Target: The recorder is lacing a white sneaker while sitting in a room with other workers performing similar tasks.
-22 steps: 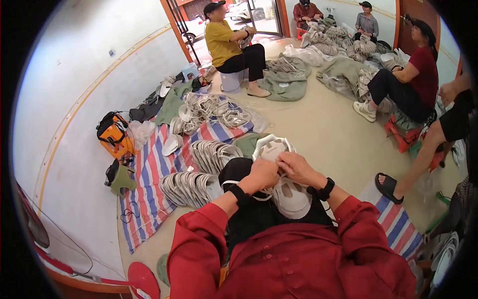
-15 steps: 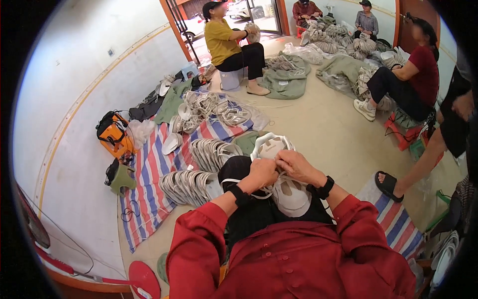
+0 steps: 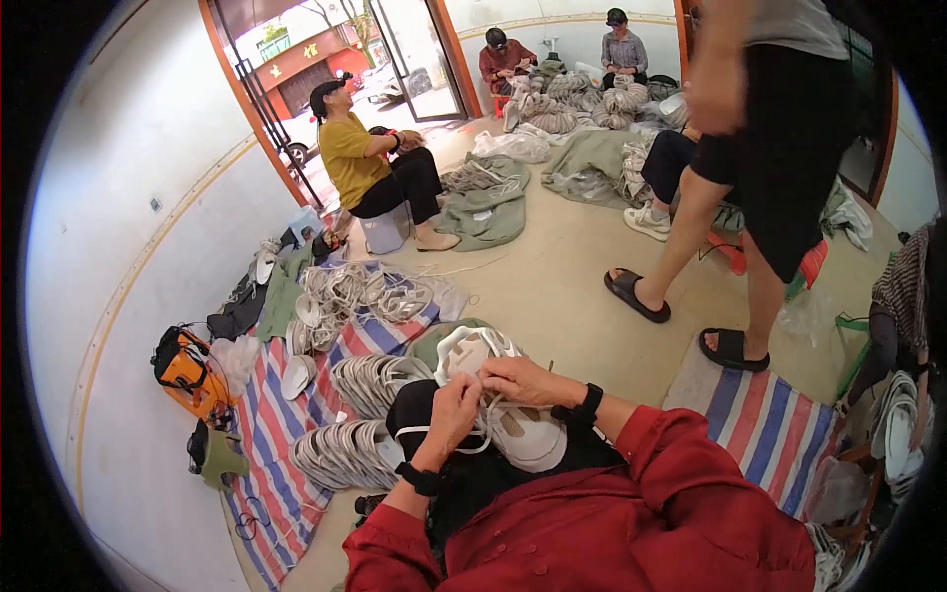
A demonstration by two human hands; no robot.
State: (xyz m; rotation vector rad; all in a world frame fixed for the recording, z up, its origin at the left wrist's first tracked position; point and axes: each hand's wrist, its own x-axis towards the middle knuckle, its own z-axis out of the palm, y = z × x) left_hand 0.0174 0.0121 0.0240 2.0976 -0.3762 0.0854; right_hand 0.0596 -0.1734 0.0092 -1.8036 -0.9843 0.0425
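Note:
A white shoe upper (image 3: 533, 441) rests on my lap, toe end toward me and its collar on the far side. My left hand (image 3: 452, 412) is closed in a pinch at the lacing area, on what looks like a white shoelace. Close against it, my right hand (image 3: 521, 381) pinches at the same spot, thumb and fingertips together. A loop of the white lace (image 3: 414, 430) hangs over my left knee. The fingertips partly cover the eyelets, so the lace's exact path is hidden. Left of my legs stand two rows of nested shoe uppers (image 3: 340, 454).
A striped sheet (image 3: 266, 474) bears a heap of laced uppers (image 3: 360, 296). An orange bag (image 3: 187, 380) lies by the wall. A person in black shorts (image 3: 779, 148) stands at right, near another striped sheet (image 3: 760, 424). Several seated people work beside piles farther off.
My view has swung to the right. The person in black shorts has stepped in from the right edge, blocking much of the seated person there. Both hands stay at the shoe upper's lacing.

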